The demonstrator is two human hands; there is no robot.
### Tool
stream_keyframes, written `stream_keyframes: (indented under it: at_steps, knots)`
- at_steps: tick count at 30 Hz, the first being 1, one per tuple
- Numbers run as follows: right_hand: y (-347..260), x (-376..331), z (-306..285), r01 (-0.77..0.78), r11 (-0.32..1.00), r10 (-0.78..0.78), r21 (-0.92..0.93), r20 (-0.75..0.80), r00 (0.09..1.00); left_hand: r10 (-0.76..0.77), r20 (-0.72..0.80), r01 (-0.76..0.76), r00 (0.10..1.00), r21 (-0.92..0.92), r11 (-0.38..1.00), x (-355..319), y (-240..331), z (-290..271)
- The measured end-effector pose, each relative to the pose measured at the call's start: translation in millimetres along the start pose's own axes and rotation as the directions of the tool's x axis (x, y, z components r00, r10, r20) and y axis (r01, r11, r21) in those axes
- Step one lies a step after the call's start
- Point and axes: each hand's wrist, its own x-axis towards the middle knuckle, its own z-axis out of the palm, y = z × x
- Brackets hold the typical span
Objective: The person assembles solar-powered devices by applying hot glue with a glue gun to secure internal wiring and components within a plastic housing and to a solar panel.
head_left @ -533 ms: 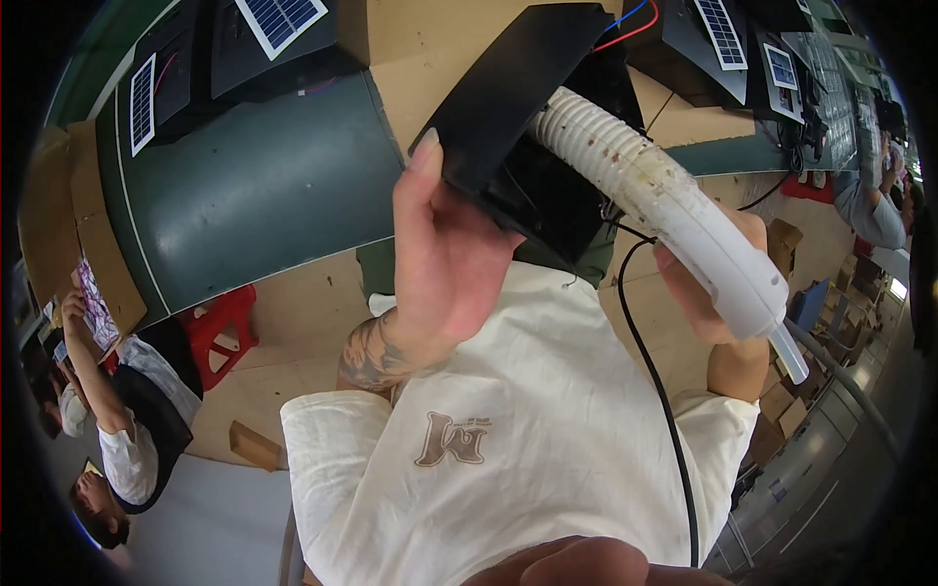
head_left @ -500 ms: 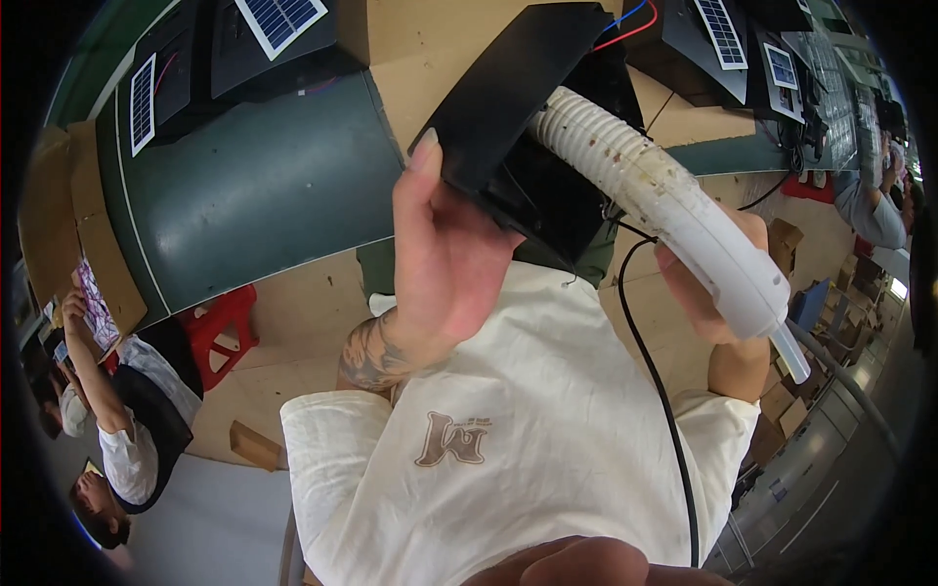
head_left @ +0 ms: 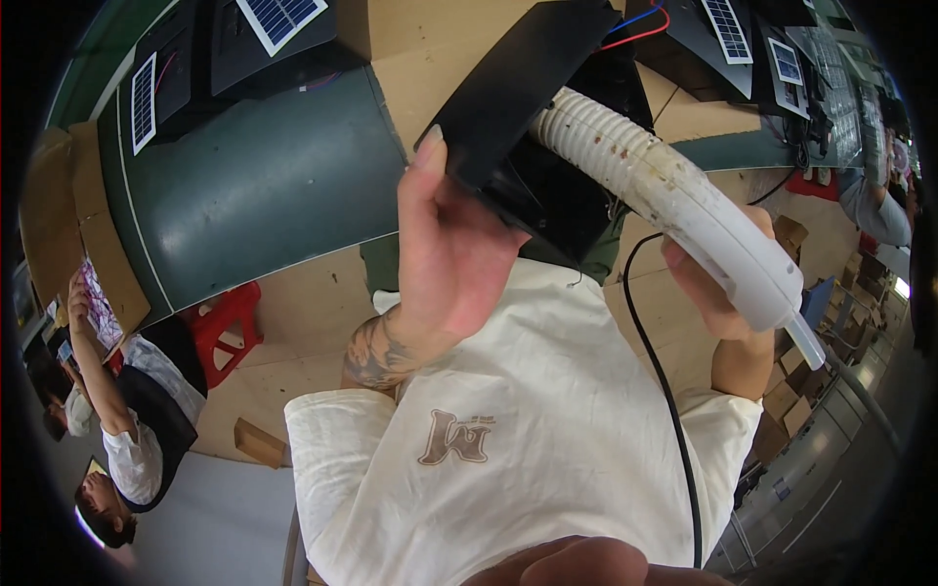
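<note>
My left hand [head_left: 454, 234] is closed on the near left edge of a black plastic housing [head_left: 523, 88], its thumb lying on the outer face. The housing is held tilted, with its hollow side toward the right. In my right hand [head_left: 713, 288] is a white hot glue gun [head_left: 723, 225], its ribbed front stained with brownish residue. The gun's tip is hidden inside the housing. A translucent glue stick [head_left: 807, 342] sticks out of its rear end. Red and blue wires [head_left: 637, 31] come from the housing's far right side.
A black cord [head_left: 657, 371] hangs down in front of my shirt. Black housings with solar panels [head_left: 280, 21] stand on the green table [head_left: 264, 176] and the cardboard [head_left: 410, 44]. A red stool [head_left: 233, 332] and a co-worker [head_left: 147, 430] are at the left; another person [head_left: 870, 200] is far right.
The glue gun and my right hand have shifted slightly to the right and down. The housing and my left hand have moved a little to the right.
</note>
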Motion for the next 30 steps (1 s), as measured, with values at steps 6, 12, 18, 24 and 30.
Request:
stream_keyframes:
  at_steps: [6,12,18,24,30]
  knots:
    - [4,-2,-10,0.01,0.994,0.012,-0.109,0.197,0.98,-0.003,-0.006,0.004,1.0,0.037,0.999,-3,-3,-2]
    - [-8,0,-6,0.054,0.991,-0.026,-0.12,0.222,0.975,0.023,-0.043,-0.017,0.999,0.126,0.992,-7,-4,0]
    - [-22,-19,-14,-0.039,0.999,0.033,0.036,0.141,0.989,0.047,0.033,-0.055,0.998,0.322,0.945,-11,-4,14]
    - [7,-42,-5,-0.143,0.888,0.108,0.438,0.103,0.989,0.005,0.041,-0.027,0.999,0.55,0.835,-20,3,35]
    - [50,-96,5,0.072,0.072,0.209,0.995,-0.086,0.974,0.017,0.143,-0.047,0.99,0.211,0.976,-3,112,117]
